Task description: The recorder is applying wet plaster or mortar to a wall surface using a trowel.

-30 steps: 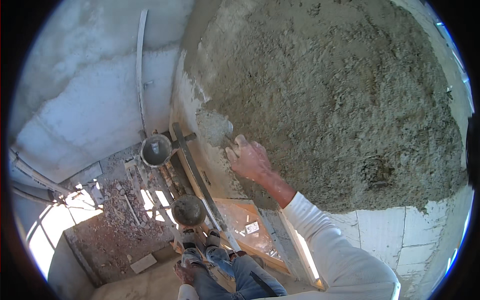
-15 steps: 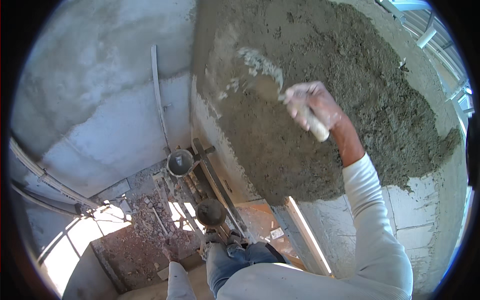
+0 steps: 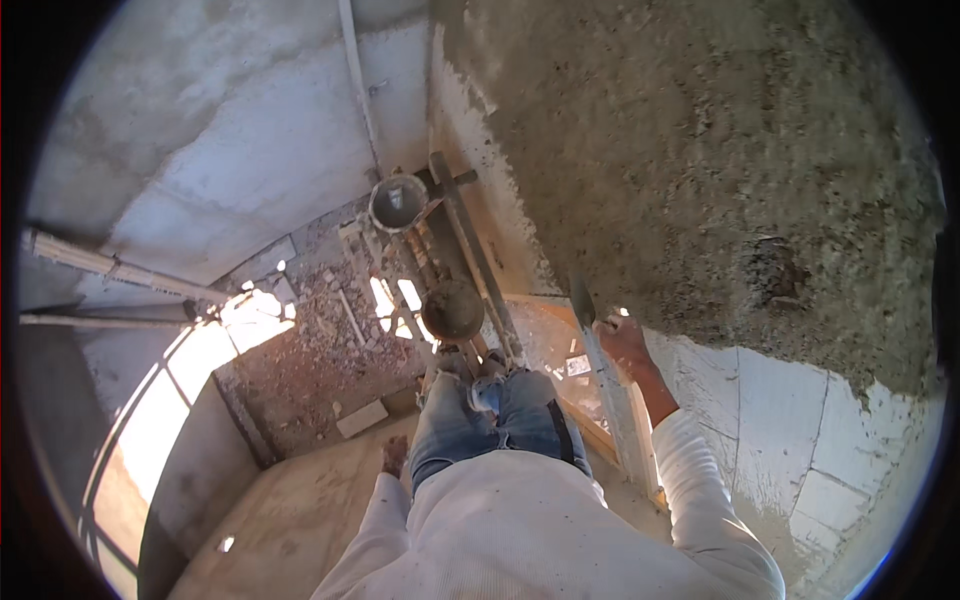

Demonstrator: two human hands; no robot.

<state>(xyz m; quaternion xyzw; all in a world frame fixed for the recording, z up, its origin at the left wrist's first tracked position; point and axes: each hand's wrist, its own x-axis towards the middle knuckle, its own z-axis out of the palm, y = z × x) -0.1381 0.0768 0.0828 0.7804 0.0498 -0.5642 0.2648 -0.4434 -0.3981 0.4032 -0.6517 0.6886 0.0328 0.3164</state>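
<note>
My right hand (image 3: 622,338) is closed around the handle of a trowel (image 3: 581,300), its blade pointing up beside the lower edge of the wet mortar (image 3: 690,170) on the wall. The mortar is rough and grey-brown, with a darker hollow low on its right side. My left hand (image 3: 395,455) hangs low beside my left thigh; its fingers are too small and dark to read. Ahead of my legs stand two round buckets: the far one (image 3: 398,203) has something pale inside, the near one (image 3: 452,310) holds grey-brown material.
Planks (image 3: 470,250) run beside the buckets, with gaps showing bright ground below. Rubble (image 3: 325,330) covers the floor to the left. A long upright board (image 3: 625,420) stands by my right arm. Bare pale blocks (image 3: 780,400) show under the mortar. A pipe (image 3: 120,268) crosses the left side.
My right hand has come down from the middle of the mortared wall to its lower edge, trowel still in it. My view has tilted downward, and a hollow in the mortar now shows.
</note>
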